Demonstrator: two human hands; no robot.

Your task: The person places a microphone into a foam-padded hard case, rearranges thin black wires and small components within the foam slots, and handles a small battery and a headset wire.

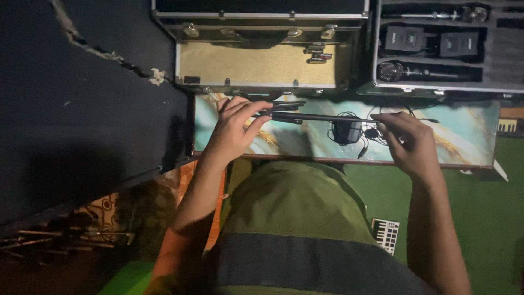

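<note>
A long thin black rod, like a folded stand [322, 116], lies level across a teal and gold marbled board [464, 136]. My left hand [236, 128] grips its left end, where several black bars bunch together. My right hand [409, 141] is closed on its right end. Under the middle of the rod sits a black power adapter with tangled cable [346, 131].
An open metal case with a tan lining [256, 65] stands beyond the board. To its right an open foam case [436, 43] holds microphones and black boxes. A small white pad controller [386, 234] lies on green floor. A dark surface fills the left.
</note>
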